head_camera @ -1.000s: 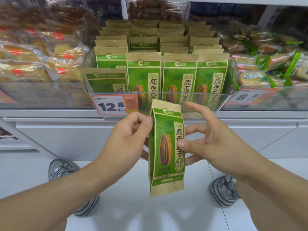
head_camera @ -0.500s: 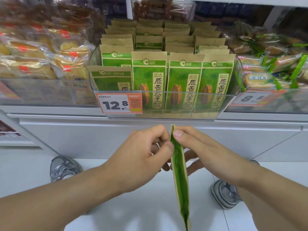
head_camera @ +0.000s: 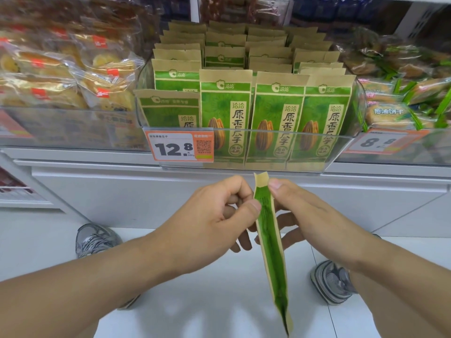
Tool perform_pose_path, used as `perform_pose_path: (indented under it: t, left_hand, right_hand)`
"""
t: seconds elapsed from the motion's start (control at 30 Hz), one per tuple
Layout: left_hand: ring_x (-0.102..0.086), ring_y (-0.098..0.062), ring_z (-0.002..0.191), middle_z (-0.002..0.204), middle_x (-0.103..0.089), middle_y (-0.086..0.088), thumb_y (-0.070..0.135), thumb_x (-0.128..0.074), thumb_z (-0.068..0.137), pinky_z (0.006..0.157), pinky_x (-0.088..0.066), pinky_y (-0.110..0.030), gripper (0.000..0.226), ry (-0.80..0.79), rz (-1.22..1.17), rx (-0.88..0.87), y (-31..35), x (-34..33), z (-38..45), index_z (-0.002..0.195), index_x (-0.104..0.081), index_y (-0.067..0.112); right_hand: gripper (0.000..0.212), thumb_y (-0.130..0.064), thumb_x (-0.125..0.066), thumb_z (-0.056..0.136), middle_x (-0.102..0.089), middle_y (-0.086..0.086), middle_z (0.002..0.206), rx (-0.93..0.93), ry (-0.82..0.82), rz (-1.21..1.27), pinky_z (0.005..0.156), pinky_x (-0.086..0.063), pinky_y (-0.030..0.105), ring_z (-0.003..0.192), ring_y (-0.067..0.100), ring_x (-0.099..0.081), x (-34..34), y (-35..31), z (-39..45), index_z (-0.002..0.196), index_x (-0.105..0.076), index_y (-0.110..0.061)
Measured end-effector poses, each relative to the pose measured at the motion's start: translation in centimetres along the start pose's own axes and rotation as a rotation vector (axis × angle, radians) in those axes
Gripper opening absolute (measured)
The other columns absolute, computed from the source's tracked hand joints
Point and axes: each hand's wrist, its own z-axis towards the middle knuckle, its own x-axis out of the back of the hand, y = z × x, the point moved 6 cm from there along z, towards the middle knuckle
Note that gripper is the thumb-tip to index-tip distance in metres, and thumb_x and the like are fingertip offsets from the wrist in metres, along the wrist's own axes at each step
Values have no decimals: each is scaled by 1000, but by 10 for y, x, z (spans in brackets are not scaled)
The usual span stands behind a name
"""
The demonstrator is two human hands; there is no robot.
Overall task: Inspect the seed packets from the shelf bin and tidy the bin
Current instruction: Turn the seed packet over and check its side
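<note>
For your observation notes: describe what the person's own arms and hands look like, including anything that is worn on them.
Both forearms are bare to the frame edge: no sleeves, watch, bracelets or gloves. The left hand and right hand show no rings on the visible fingers; nails are short and unpainted. Grey mesh sneakers show below.

My edge-on tan paper seed packet point(head_camera: 269, 240) shows a green gusset; binned green-and-tan seed packets point(head_camera: 275, 113) picture brown striped seeds; the orange-bordered white price tag point(head_camera: 180, 146) has black digits.

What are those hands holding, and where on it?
A green seed packet, seen edge-on, pinched near its top by the left hand and right hand.
</note>
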Motion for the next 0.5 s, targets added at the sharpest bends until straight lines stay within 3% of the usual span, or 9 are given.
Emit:
perform_pose_path:
  t: [0.13,0.23,0.37,0.5]
  left_hand:
    - [-74,-22,72,88,-70,3,42,-59,97,69,-62,-47,23,-262,175,98,-9,-9,-4,96,-58,19]
    - [-75,-17,73,90,-70,7,39,-56,100,75,-60,-44,17,-446,333,140,-14,-21,-12,93,-62,25]
    - [-75,-16,68,87,-72,6,34,-53,101,72,-61,-46,19,-406,340,151,-14,-21,-12,94,-62,18]
    - [-75,-18,64,80,-73,7,27,-55,99,68,-61,-49,20,-258,311,156,-14,-8,-7,88,-60,12]
  right_hand:
    - [56,-69,-46,83,-71,-1,88,-56,69,43,75,-63,43,80,21,-72,4,4,2,114,-62,-25]
    - [48,-64,-49,91,-71,-4,83,-106,118,71,75,-64,45,77,19,-72,6,8,5,119,-59,-26]
    - [59,-63,-57,86,-72,9,98,-161,130,184,75,-64,45,80,25,-73,4,13,8,126,-55,-20]
    - [96,-47,-91,70,-74,3,118,-111,103,268,93,-58,45,95,25,-76,8,11,9,144,-33,-29]
